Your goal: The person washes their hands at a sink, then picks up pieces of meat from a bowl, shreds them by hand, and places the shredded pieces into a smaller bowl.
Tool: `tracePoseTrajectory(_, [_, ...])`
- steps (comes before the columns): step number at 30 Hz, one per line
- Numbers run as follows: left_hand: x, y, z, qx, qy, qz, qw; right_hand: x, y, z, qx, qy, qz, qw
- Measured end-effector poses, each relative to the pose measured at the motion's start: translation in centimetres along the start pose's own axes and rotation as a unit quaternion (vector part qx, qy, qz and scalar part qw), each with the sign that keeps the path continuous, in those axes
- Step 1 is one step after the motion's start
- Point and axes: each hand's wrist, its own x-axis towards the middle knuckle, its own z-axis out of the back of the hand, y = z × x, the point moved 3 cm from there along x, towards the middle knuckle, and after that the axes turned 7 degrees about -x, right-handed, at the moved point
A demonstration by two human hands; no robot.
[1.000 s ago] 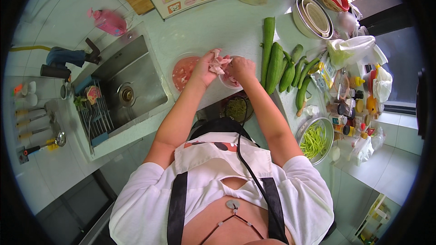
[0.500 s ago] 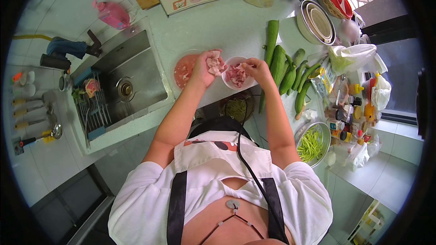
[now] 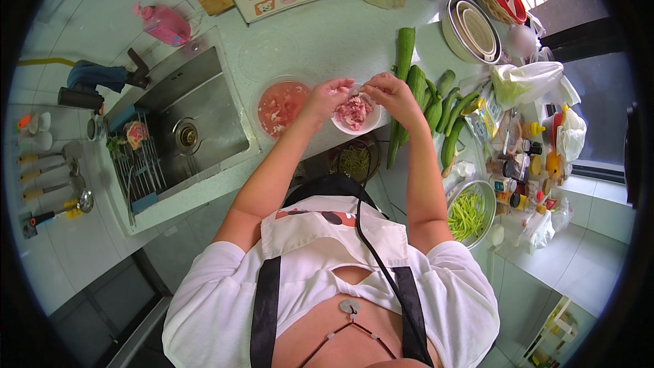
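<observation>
On the counter stands a small white bowl (image 3: 358,127) with pieces of raw pink meat (image 3: 353,110) in it. My left hand (image 3: 331,98) hovers at its left rim, fingers stretched toward the right, and no meat shows in it. Above the bowl's right rim, my right hand (image 3: 394,97) has its thumb and fingertips pinched together; what they hold, if anything, is too small to make out. Beside my left wrist, a wider clear bowl (image 3: 257,110) contains reddish water with pale scraps of meat floating in it.
A steel sink (image 3: 211,119) lies left of the bowls. Long green cucumber-like vegetables (image 3: 415,88) lie close by my right hand. A colander (image 3: 492,208) of cut green strips stands near my right elbow. Bottles and jars (image 3: 518,174) crowd the right side.
The clump of meat in my left hand is gone from it, and the small bowl's meat looks heaped higher. My left hand has moved right, its fingers straightened; my right hand has risen slightly.
</observation>
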Motion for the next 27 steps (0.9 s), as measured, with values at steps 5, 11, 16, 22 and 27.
tracePoseTrajectory(5, [0.0,-0.1,-1.2,0.044,0.070,0.026,0.996,0.3,0.9,-0.7,-0.053,-0.011,-0.031,0.998])
tracePoseTrajectory(11, [1.3,2.2,0.9,0.010,-0.021,0.030,0.999,0.3,-1.4,-0.7,-0.122,-0.070,-0.046,0.989])
tracePoseTrajectory(16, [1.0,0.5,0.8,-0.012,-0.053,0.017,0.998,0.3,-3.8,-3.0,-0.325,0.028,-0.097,0.940])
tracePoseTrajectory(22, [0.7,0.2,1.0,-0.008,-0.032,0.021,0.999,0.6,-5.6,-5.1,-0.411,0.048,-0.068,0.908])
tracePoseTrajectory(27, [0.2,0.0,1.3,-0.002,-0.026,0.028,0.999,0.9,-5.8,-4.3,-0.344,0.025,-0.120,0.931])
